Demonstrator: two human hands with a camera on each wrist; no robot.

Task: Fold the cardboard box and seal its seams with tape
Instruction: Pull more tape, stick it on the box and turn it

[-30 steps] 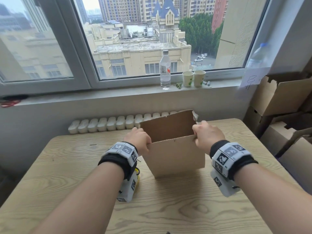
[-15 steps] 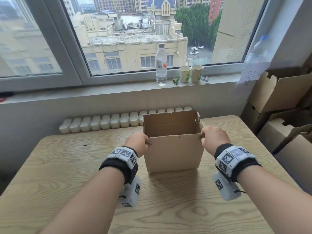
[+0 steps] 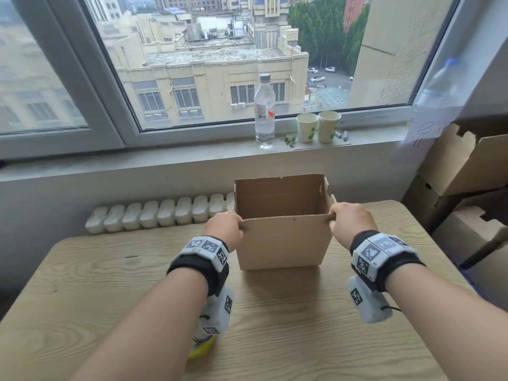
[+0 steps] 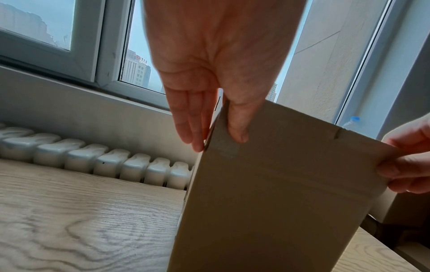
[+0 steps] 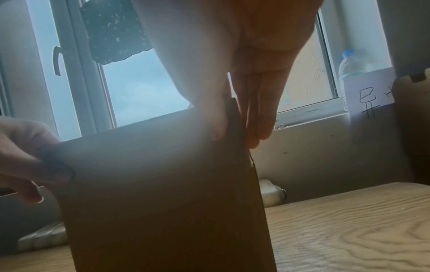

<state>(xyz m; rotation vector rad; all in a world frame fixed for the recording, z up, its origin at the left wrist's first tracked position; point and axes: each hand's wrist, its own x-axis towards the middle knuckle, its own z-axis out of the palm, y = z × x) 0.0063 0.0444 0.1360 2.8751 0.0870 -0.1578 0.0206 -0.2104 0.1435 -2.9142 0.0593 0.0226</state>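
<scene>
The cardboard box [image 3: 283, 240] stands squared open mid-table [image 3: 82, 284], left hand [image 3: 224, 229] pinching its near corner at 9 o'clock, right hand [image 3: 350, 224] pinching the one at 3. I'd keep the walls square, then fold flaps in evenly. A yellow thing, maybe the tape [image 3: 202, 350], peeks out at 7 o'clock. Water bottle [image 3: 264, 111] and paper cups [image 3: 317, 127] at 12 are well clear

From the head view the left hand [image 3: 224, 229] and right hand [image 3: 350, 225] hid their own fingertips behind the cardboard box [image 3: 283, 240], whose floor could not be seen. A yellow object [image 3: 202, 350] lay mostly hidden beneath the left wrist, too blurred to name. The right wrist view was hazy with glare, and the stacked cartons [image 3: 472, 171] ran off the frame.
</scene>
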